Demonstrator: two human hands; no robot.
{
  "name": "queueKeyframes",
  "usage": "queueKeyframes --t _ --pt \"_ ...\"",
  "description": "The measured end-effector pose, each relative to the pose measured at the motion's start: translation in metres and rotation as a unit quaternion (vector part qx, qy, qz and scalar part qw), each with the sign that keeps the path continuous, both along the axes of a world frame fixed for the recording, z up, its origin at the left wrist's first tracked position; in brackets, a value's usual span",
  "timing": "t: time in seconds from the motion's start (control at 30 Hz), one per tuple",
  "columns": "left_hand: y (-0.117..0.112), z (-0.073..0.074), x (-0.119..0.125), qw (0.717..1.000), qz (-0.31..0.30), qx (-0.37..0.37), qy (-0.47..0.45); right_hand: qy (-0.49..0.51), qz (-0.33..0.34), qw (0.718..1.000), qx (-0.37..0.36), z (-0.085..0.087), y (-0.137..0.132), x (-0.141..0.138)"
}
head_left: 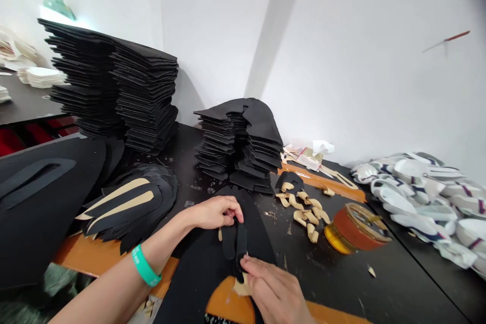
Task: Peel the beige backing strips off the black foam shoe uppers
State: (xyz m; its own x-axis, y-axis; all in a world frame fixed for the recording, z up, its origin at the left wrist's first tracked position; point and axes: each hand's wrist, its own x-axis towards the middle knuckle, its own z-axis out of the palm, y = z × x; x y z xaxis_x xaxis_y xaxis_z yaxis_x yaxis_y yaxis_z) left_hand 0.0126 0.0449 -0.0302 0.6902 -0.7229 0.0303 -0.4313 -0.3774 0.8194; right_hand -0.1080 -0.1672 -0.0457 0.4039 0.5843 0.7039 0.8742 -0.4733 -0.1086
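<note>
- The left hand (217,212), closed to a pinch, has hold of the upper end of a narrow black foam piece (236,243), which hangs between the two hands above the desk; the grip seems to keep the piece taut.
- The right hand (274,288), nearly closed, works at the lower end of the piece, its fingers (252,268) on a torn-looking tan backing (242,287). That paper appears to be coming away from the black face.
- A green wristband (145,266) circles the left wrist.
- Under the hands lies a large black sheet (201,283), with an orange patch of the desk (228,301) showing below it.
- Curled tan strips (306,212) lie in a loose heap beside a small black cut piece (290,182), within easy reach of the right side.
- A fan of black pieces with tan strips (129,207) sits left of the hands.
- Tall stacks of black foam pieces (146,96) rise behind, squared up, apparently to save room on the desk (395,283).
- The only container is a round amber tub (357,228) with a gold rim. Yellow shows low in it, but the contents cannot be told.
- White shoe parts (417,202) lie heaped at the far right.
</note>
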Motion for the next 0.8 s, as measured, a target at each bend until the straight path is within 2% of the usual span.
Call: queueKeyframes --t 0.23,0.57,0.8 --pt "-0.003 0.007 -0.005 0.999 -0.024 0.007 -0.028 -0.020 0.009 0.999 -0.034 -0.003 0.000 0.000" --pt "-0.014 0.012 -0.020 0.997 -0.018 0.045 -0.060 -0.003 0.013 0.998 -0.055 -0.012 -0.004 -0.001" --pt "-0.016 0.011 -0.021 0.995 -0.013 0.068 -0.066 -0.022 0.025 0.998 -0.054 -0.004 -0.002 -0.003"
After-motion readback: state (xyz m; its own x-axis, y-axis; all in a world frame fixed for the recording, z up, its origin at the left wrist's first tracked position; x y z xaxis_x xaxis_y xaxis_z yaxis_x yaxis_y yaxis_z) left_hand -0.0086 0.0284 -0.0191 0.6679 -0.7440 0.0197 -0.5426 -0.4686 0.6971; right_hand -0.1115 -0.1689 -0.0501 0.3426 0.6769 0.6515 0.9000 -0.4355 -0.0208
